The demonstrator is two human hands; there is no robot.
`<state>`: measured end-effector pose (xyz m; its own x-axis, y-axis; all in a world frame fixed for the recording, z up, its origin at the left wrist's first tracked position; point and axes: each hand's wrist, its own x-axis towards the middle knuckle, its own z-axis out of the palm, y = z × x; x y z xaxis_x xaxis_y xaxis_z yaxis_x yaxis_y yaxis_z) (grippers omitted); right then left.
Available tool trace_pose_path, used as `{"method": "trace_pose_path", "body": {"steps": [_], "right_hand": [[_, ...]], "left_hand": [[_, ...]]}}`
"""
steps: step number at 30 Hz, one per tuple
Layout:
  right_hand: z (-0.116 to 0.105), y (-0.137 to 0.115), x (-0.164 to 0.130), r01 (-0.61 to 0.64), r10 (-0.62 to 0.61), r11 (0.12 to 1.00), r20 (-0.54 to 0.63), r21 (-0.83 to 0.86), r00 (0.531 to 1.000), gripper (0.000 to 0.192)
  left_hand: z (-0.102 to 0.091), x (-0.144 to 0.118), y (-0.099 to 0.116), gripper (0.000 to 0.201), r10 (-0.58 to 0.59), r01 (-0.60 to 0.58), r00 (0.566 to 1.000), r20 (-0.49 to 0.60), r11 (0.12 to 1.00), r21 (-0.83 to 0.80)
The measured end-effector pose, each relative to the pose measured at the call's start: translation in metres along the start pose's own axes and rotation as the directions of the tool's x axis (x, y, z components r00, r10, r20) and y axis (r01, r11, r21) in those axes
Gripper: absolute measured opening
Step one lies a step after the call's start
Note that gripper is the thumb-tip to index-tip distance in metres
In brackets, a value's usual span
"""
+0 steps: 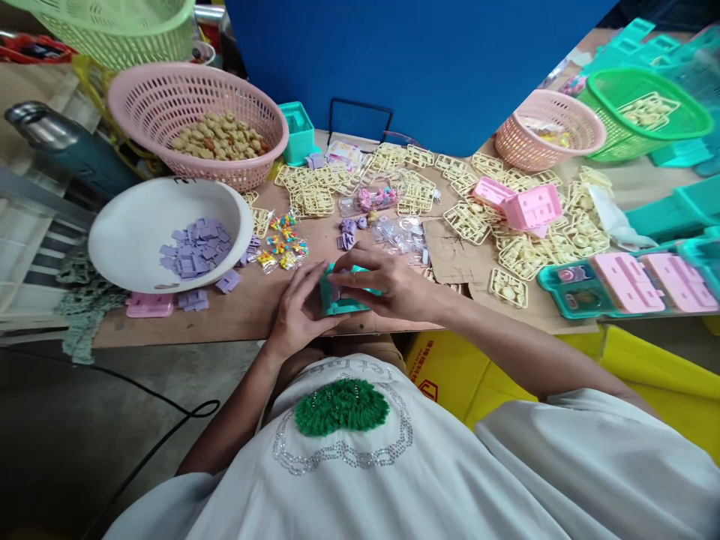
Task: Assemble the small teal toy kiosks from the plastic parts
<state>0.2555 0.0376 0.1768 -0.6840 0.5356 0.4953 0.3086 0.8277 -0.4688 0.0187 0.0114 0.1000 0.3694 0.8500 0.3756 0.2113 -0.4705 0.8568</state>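
Observation:
Both hands meet on a small teal plastic tray at the near edge of the wooden table. My left hand grips its left side. My right hand lies over the top and right side, with the fingers pressing down on a small purple piece in it. Much of the tray is hidden under my fingers. Loose purple pieces and small bags of colourful bits lie just beyond.
A white bowl of purple pieces stands at the left, with a pink basket of tan pieces behind it. Yellow part frames cover the middle. Pink boxes, teal trays and further baskets stand at the right.

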Motion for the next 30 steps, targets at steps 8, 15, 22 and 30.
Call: {"method": "trace_pose_path", "body": {"steps": [8, 15, 22, 30], "right_hand": [[-0.004, 0.000, -0.005, -0.083, 0.088, 0.995, -0.079, 0.056, 0.993, 0.029], [0.009, 0.013, -0.004, -0.125, 0.124, 0.990, 0.019, 0.059, 0.992, 0.030], [0.005, 0.020, -0.006, -0.103, 0.099, 0.994, 0.069, 0.046, 0.993, 0.037], [-0.014, 0.024, -0.004, -0.032, 0.027, 0.999, 0.207, 0.021, 0.978, 0.040]], "left_hand": [[-0.007, -0.006, -0.020, 0.090, -0.173, 0.181, 0.983, 0.067, 0.975, -0.133], [-0.007, 0.000, -0.017, 0.090, -0.278, 0.323, 0.946, 0.168, 0.870, -0.372], [0.005, 0.013, -0.006, 0.068, -0.396, 0.400, 0.911, 0.114, 0.781, -0.479], [0.003, 0.018, -0.004, 0.062, -0.418, 0.416, 0.903, 0.100, 0.791, -0.449]]}}
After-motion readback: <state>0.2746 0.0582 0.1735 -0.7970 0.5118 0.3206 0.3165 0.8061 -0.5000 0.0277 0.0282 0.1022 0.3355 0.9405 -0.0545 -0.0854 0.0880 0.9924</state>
